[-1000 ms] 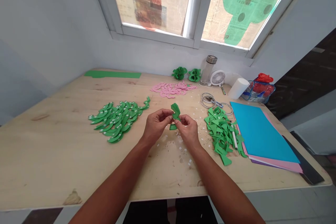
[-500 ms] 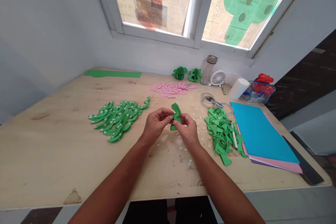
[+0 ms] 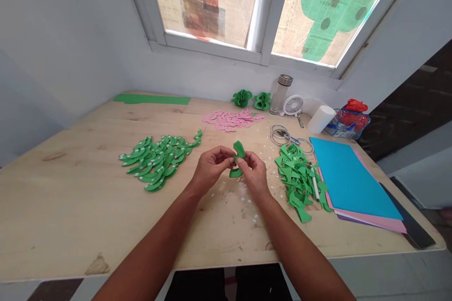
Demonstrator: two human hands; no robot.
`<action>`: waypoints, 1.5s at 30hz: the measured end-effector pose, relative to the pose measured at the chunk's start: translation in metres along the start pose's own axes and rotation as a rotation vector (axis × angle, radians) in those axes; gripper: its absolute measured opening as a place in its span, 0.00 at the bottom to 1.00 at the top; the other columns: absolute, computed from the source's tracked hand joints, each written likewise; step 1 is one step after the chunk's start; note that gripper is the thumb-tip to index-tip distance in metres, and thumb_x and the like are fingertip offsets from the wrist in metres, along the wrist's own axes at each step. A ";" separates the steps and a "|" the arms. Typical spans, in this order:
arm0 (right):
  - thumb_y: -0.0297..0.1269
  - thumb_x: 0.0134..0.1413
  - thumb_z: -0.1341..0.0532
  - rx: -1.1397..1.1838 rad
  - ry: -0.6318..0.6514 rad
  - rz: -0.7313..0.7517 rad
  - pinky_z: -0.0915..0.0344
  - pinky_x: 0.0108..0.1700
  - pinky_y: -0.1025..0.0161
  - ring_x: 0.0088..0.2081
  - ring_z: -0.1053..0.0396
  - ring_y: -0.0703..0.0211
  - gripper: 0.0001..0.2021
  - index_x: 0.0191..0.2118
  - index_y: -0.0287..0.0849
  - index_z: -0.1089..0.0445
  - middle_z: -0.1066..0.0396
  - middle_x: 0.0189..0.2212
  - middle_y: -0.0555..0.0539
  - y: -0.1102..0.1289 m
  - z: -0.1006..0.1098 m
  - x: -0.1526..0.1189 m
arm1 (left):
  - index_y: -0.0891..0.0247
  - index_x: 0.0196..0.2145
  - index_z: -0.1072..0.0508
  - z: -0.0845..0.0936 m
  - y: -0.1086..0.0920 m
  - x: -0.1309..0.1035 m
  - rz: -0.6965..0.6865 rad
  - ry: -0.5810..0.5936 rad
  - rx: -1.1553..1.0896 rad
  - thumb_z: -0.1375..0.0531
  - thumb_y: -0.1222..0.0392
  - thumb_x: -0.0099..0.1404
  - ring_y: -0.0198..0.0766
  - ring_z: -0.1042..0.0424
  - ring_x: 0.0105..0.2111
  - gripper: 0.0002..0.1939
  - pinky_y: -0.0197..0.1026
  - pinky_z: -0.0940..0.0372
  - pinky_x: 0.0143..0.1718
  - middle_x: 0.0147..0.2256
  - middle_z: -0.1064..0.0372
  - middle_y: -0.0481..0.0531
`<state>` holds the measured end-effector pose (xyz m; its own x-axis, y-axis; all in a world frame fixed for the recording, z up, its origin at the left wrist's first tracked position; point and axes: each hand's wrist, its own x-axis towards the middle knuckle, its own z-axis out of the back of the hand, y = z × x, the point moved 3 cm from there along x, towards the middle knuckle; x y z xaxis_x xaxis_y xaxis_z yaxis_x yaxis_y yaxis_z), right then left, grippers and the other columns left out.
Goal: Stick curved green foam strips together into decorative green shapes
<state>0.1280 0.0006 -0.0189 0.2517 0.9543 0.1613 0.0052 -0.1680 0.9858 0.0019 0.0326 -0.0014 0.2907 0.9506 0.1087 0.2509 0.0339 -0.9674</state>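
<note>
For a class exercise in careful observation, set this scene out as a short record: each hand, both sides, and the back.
Left hand: fingertips on a green paper piece
Right hand: holding the same green paper piece
Left side: curved green cutouts with white squares
Right side: green scraps, white pen, blue sheet
Back: pink cutouts, two green paper ornaments

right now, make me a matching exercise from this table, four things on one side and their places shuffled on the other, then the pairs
Things:
1. green paper piece
2. pink cut-outs
3. blue sheet
4. white fan

Places:
a. beside the clear bottle
b. to the right of the green scraps
c. between the left hand and right hand
d. just in front of two green paper ornaments

Pairs: 1-c, 2-d, 3-b, 4-a
</note>
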 end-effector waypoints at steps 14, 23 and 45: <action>0.42 0.47 0.40 -0.076 -0.054 0.006 0.38 0.27 0.66 0.25 0.37 0.63 0.10 0.30 0.39 0.28 0.31 0.22 0.51 -0.007 0.005 0.002 | 0.64 0.31 0.25 0.000 -0.002 -0.001 0.056 0.058 0.098 0.34 0.57 0.50 0.37 0.28 0.26 0.10 0.40 0.32 0.31 0.27 0.27 0.50; 0.41 0.47 0.40 -0.136 0.053 0.018 0.37 0.30 0.65 0.27 0.35 0.61 0.10 0.29 0.40 0.27 0.31 0.24 0.50 0.003 0.000 -0.002 | 0.63 0.43 0.25 0.004 0.000 0.001 0.114 0.068 -0.191 0.32 0.61 0.49 0.41 0.27 0.36 0.21 0.42 0.34 0.41 0.37 0.24 0.55; 0.42 0.43 0.36 0.199 0.301 -0.109 0.38 0.31 0.65 0.26 0.35 0.63 0.08 0.27 0.42 0.27 0.30 0.24 0.52 0.011 -0.013 -0.011 | 0.61 0.43 0.27 0.010 -0.007 -0.001 0.094 0.228 -0.478 0.34 0.67 0.50 0.46 0.28 0.44 0.20 0.45 0.36 0.45 0.33 0.25 0.52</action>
<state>0.1131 -0.0082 -0.0088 -0.0559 0.9942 0.0922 0.2116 -0.0784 0.9742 -0.0093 0.0346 0.0027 0.5124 0.8496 0.1248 0.5909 -0.2434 -0.7691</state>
